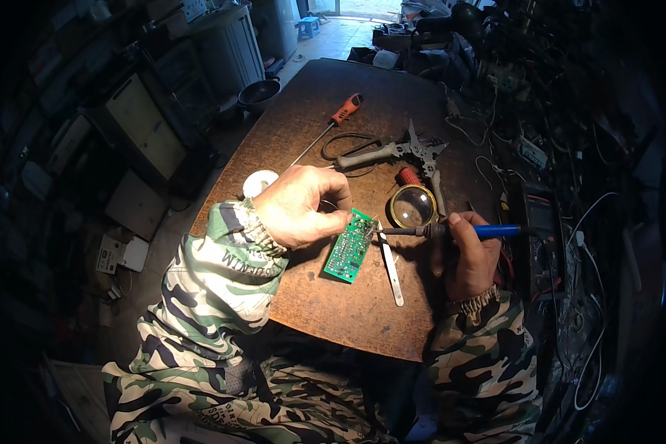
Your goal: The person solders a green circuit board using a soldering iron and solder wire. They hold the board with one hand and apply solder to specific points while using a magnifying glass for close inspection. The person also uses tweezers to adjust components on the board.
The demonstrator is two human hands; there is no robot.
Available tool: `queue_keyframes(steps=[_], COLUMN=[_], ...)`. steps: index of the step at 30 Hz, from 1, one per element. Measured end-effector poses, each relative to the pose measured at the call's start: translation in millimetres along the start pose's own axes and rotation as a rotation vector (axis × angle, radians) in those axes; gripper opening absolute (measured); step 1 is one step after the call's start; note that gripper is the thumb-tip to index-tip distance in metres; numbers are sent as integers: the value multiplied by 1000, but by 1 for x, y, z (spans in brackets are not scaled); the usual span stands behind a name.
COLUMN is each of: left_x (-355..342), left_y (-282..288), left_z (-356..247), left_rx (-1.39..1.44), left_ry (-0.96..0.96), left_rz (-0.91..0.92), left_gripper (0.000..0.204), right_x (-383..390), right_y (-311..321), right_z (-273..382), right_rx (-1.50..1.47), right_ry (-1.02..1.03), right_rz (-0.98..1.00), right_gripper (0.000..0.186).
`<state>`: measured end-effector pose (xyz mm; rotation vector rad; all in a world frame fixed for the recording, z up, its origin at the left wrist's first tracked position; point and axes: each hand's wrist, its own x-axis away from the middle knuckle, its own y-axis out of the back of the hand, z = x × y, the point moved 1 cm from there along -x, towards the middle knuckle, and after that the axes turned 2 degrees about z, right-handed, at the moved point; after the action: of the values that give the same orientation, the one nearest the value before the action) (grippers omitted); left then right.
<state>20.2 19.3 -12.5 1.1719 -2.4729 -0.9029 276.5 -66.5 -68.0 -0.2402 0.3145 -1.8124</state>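
My left hand (307, 207) is pinched at the top end of a green circuit board (347, 250); what it grips is too small to make out. A white round object (259, 180) sits behind that hand. My right hand (468, 255) grips a soldering iron with a blue handle (496, 231), its tip reaching the board's upper right, among thin wires. White tweezers (391, 274) lie beside the board. A round tin with amber contents (412, 206) stands beyond the iron.
A red-handled screwdriver (345, 109), grey pliers-like tools (377, 154) and a red cylinder (408, 176) lie farther back on the wooden table (266, 140). A multimeter (540, 211) and tangled cables are at the right. A black pan (259, 92) stands beyond the table's left edge.
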Motion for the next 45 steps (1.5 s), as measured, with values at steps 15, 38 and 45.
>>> queue_keyframes(steps=[15,38,45], left_x=[-4,-7,-4], left_y=[-9,-14,-12], left_z=[4,2,-1], left_rx=[21,-41,-117], left_ry=[-82,0,-22], left_rz=[-134,59,140], left_gripper=[14,35,40], right_x=[-1,-4,-4], right_y=[2,8,8], right_z=[2,12,13], right_rx=[-24,-100,-83], right_ry=[-5,74,72], right_rz=[-43,-126,-134], right_gripper=[21,21,21])
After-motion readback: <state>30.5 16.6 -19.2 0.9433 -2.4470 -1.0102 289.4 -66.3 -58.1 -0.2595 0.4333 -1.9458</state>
